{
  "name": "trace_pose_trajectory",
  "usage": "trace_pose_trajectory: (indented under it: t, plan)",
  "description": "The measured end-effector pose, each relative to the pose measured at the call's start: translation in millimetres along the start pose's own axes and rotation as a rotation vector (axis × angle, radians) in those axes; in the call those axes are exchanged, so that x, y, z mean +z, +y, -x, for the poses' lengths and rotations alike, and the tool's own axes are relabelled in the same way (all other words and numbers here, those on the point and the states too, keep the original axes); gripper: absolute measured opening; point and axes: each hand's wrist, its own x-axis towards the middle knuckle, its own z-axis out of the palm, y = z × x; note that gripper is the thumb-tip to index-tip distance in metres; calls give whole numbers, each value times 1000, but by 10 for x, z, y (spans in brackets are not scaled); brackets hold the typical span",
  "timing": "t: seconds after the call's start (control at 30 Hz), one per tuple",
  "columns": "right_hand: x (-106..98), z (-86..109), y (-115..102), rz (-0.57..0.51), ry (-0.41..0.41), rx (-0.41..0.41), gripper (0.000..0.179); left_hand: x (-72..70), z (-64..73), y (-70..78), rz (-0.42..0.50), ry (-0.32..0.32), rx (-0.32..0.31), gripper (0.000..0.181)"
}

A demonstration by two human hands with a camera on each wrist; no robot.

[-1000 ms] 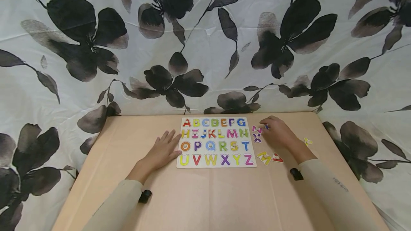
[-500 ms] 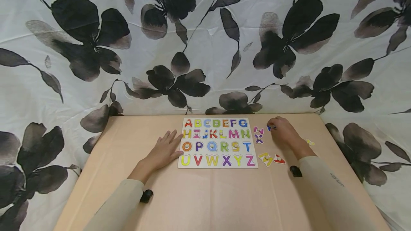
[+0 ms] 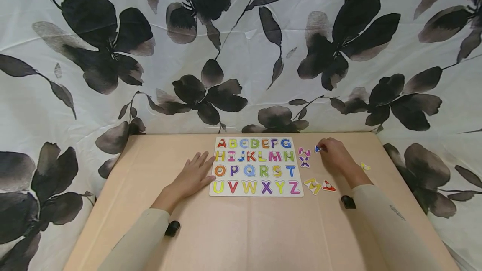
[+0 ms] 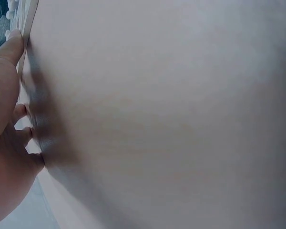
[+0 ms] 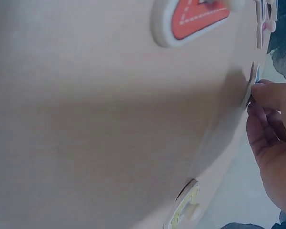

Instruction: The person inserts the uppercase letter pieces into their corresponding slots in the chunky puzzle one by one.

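Note:
A white alphabet puzzle board [image 3: 257,196] with rows of coloured letters lies at the far side of the table. Against its left edge rests my left hand [image 3: 189,179], fingers spread and the thumb touching the board's rim [image 4: 29,19]. Right of the board, my right hand [image 3: 336,155] pinches a small blue letter piece [image 3: 317,149] between thumb and fingers. That piece [image 5: 254,76] shows edge-on at the fingertips in the right wrist view, close to the table. Which letter it is, the fingers hide.
Loose letters lie right of the board: a pink one [image 3: 304,152], a purple X [image 3: 304,162], a yellow one [image 3: 312,186] and a red one [image 3: 329,185]. A small yellow piece [image 3: 365,166] lies beyond my right wrist. A floral cloth [image 3: 226,53] hangs behind the table.
My right hand, with the blue letter piece, has moved a little to the right, away from the board. My left hand stays at the board's left edge.

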Motion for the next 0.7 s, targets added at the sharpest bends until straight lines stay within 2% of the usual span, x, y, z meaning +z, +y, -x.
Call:
trace_pose_trajectory:
  t: [0.23,0.47,0.7]
  plan:
    - [-51,22,0,-28,-12,19,18,-12,-13,21,-8,7,4,74]
    - [-106,83,-190,-42,-40,9,19,-38,-24,47,3,1,-5,74]
    - [-71,165,-342,-17,-54,-21,19,-37,-24,53,12,0,-3,74]
